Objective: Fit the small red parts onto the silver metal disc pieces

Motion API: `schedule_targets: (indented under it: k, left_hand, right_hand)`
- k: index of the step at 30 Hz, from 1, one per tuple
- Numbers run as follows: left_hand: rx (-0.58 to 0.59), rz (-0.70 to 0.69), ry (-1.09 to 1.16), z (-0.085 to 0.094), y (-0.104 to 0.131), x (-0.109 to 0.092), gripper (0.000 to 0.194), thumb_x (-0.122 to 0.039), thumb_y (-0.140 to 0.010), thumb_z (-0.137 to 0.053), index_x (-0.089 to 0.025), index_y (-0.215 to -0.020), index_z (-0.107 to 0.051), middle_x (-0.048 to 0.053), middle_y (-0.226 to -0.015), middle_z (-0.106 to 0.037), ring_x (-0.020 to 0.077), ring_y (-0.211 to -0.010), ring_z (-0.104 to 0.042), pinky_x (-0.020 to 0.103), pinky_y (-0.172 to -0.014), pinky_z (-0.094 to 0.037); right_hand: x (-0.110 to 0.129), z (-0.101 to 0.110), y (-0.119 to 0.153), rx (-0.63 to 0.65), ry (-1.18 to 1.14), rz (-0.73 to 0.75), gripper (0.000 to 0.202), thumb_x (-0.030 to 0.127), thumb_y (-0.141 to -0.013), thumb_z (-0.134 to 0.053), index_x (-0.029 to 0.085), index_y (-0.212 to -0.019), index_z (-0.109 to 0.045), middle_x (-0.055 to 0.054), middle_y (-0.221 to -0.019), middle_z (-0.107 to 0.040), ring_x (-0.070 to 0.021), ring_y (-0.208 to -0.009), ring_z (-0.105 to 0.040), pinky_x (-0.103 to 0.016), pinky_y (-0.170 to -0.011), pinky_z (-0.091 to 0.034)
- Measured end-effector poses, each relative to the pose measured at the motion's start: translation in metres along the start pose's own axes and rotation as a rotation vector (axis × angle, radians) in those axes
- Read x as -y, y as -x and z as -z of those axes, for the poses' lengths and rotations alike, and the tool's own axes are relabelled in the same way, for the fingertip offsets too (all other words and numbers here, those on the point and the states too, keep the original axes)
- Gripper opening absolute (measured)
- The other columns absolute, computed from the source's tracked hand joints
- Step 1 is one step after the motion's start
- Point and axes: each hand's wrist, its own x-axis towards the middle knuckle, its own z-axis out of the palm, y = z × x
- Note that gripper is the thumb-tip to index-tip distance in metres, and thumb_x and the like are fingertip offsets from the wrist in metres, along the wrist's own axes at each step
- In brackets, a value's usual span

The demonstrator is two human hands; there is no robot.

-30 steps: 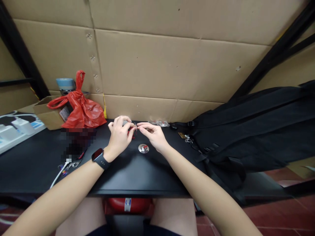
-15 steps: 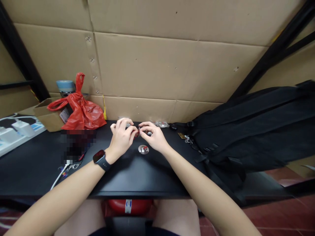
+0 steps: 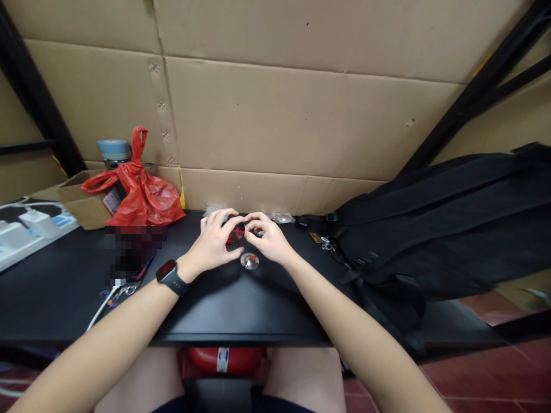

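Red shows on the glossy, dark round disc (image 3: 238, 232) that my right hand (image 3: 271, 238) pinches at its right edge, near the middle of the smooth black tabletop (image 3: 241, 310). My left hand (image 3: 213, 242) spreads thumb and fingers apart at its left; I cannot tell whether they touch it. Nearer lies a silvery round metal disc (image 3: 247, 263).

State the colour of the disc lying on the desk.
Silver, with some red showing; the disc shows best in the head view.
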Motion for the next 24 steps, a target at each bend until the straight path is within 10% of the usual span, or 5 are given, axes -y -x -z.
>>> schedule_targets:
  k: [14, 24]
  left_hand:
    - [-0.018, 0.173, 0.139, -0.004, -0.001, 0.005, 0.056, -0.037, -0.078, -0.071, -0.027, -0.13, -0.053, 0.01, -0.137, -0.051, 0.0312, -0.127, -0.047, 0.046, -0.098, -0.041]
    - [0.069, 0.163, 0.116, -0.019, 0.0, 0.01, 0.012, -0.036, -0.085, -0.069, -0.028, -0.092, -0.077, 0.004, -0.115, -0.065, 0.0263, -0.114, -0.053, 0.042, -0.091, -0.038]
  right_hand:
    - [-0.007, 0.009, -0.001, 0.034, 0.067, -0.03, 0.01, 0.027, -0.08, -0.065, 0.02, -0.077, -0.071, -0.009, -0.119, -0.061, -0.0234, -0.108, -0.059, -0.04, -0.091, -0.046]
    - [-0.01, 0.006, 0.0, 0.085, 0.152, -0.004, 0.01, 0.028, -0.083, -0.067, 0.021, -0.078, -0.072, -0.009, -0.121, -0.061, -0.026, -0.119, -0.055, -0.048, -0.104, -0.039]
